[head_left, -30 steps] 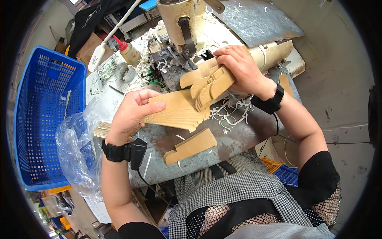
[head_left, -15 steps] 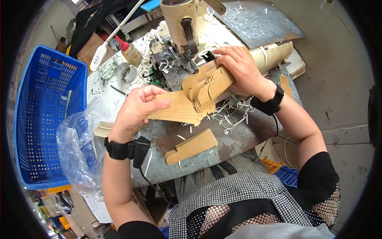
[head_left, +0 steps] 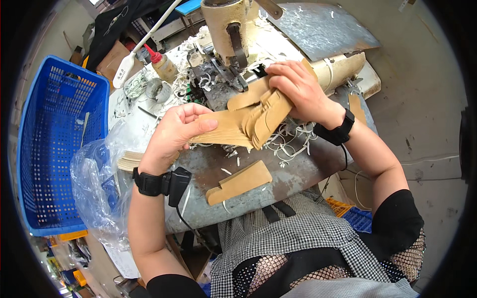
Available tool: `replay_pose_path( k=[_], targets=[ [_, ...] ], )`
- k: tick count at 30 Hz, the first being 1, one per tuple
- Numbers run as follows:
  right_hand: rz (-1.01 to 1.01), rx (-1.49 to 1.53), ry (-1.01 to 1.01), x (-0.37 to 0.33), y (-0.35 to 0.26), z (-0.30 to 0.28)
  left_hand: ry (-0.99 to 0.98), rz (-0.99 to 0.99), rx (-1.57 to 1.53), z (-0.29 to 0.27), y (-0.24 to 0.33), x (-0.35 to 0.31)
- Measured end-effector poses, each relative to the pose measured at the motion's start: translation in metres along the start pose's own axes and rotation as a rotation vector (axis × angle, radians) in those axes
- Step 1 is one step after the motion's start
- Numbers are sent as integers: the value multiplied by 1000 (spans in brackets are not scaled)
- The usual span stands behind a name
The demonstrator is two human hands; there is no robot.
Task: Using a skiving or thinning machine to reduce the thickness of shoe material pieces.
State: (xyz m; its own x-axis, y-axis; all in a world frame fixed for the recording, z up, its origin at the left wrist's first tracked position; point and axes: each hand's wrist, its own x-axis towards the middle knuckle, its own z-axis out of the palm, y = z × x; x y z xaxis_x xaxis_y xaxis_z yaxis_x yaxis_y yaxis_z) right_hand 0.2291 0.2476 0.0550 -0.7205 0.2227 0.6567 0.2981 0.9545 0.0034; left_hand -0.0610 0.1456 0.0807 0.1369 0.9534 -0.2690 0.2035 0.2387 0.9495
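Observation:
My left hand [head_left: 180, 130] pinches a fanned stack of flat tan leather-like pieces [head_left: 223, 131], thumb on top. Higher and to the right, my right hand [head_left: 300, 89] is closed round a second bunch of tan pieces [head_left: 271, 116] with rounded, notched ends. The two bunches overlap in the middle, in front of the machine [head_left: 223, 35]; how many pieces each has is hidden. One loose tan piece [head_left: 241, 183] lies on the worn metal table top [head_left: 290, 171] below my hands. A further stack of pale tan pieces [head_left: 130, 160] rests beside my left wrist.
On the left stands a blue perforated plastic basket [head_left: 30, 149], with a crumpled clear plastic bag [head_left: 92, 176] by it. A red-tipped bottle [head_left: 163, 67] and a small metal cup [head_left: 158, 91] sit near white trimmings [head_left: 196, 42]. Another tan strip [head_left: 357, 107] lies at right.
The right-hand bunch has tilted, its lower end dropping downward over the left-hand stack. My left hand has shifted slightly up and right, and the stack's fanned lower edge has lifted and narrowed.

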Motion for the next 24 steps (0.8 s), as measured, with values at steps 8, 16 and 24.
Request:
replay_pose_path(
  k=[8,16,24],
  targets=[
    [-4,129,105,-9,-3,-9,-30,-65,-124,-21,-8,-10],
    [46,-2,26,8,-3,-3,27,-7,-17,2,4,-3],
    [30,160,166,-8,-3,-10,-51,-47,-79,-18,-4,-10]
  ],
)
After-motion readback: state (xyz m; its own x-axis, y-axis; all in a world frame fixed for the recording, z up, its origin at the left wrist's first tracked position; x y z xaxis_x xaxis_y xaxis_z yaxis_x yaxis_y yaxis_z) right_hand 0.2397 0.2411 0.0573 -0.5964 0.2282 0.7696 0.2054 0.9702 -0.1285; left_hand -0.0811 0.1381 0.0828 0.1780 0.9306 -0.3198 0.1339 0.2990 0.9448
